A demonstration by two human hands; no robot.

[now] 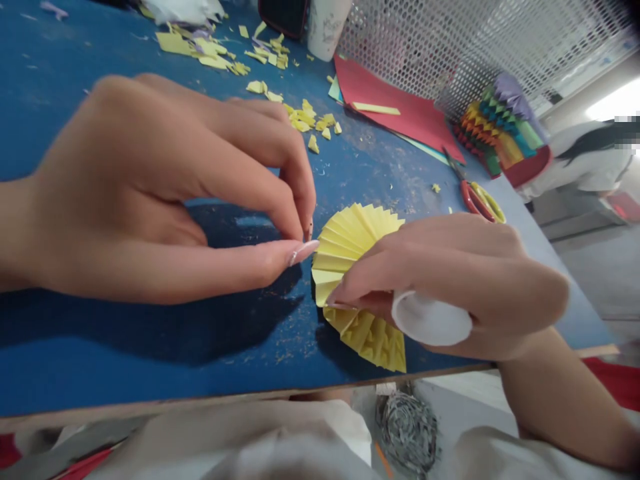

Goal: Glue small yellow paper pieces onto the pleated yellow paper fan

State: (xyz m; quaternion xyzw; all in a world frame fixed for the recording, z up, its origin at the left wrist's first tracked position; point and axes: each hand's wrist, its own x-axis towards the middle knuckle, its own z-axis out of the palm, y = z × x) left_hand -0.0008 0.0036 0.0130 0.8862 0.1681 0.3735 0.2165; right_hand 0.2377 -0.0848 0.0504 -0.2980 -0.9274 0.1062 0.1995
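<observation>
A yellow paper fan (345, 250) of accordion pleats lies near the table's front edge. At its left edge, my left hand (200, 180) is closed in a pinch, thumb and finger tips meeting right at the paper. My right hand (450, 280) curls over the fan's right part and hides it. Within that fist is a white bottle (433, 320), its round end turned toward me and its other end hidden. The right fingertips press down near the fan's middle, where a gap separates its upper and lower pleats.
On the blue table (150, 360) lie yellow paper scraps (305, 119), red sheets (395, 100) and scissors (477, 193). A patterned cup (327, 30), dark phone (283, 15) and perforated metal panel (395, 40) stand behind. A rainbow pleated paper piece (505, 127) sits right, near another person (590, 157).
</observation>
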